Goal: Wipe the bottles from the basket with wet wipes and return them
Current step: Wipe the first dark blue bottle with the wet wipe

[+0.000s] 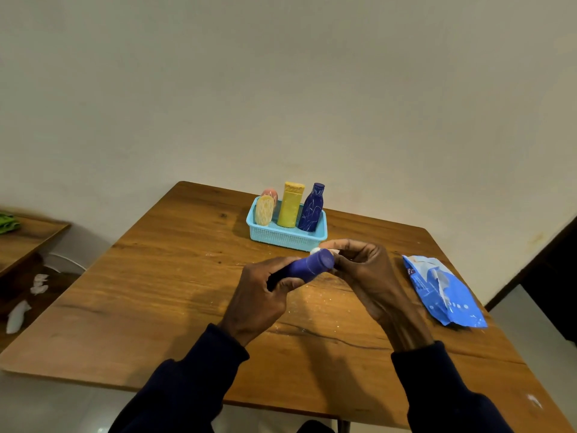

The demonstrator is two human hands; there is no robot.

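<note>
The left hand (259, 295) grips the purple bottle (307, 266) by its lower body, fingers and thumb curled round it. The bottle lies nearly level above the desk (156, 276), its far end pointing away from the left hand toward the right hand (365, 276).

The right hand is curled round that far end. Its fingers press a white wipe (315, 250) against the end of the bottle. Only small parts of the wipe show, at the top of the bottle end and between the fingers.

The light blue basket (287, 238) stands on the desk just beyond both hands, near the right hand's fingertips. Four items stand upright in it:
- a dark blue bottle (310, 210), nearest the right hand;
- a yellow bottle (290, 207), in the middle;
- a pale yellow oval bottle (264, 210), on the left-hand side;
- a pink item (270, 193) behind the oval bottle, mostly hidden.

A blue pack of wipes (443, 292) lies flat on the desk to the outer side of the right hand, apart from it.

Crumpled white wipes (18, 317) lie on a dark lower surface well apart from the left hand, past the desk's edge.
</note>
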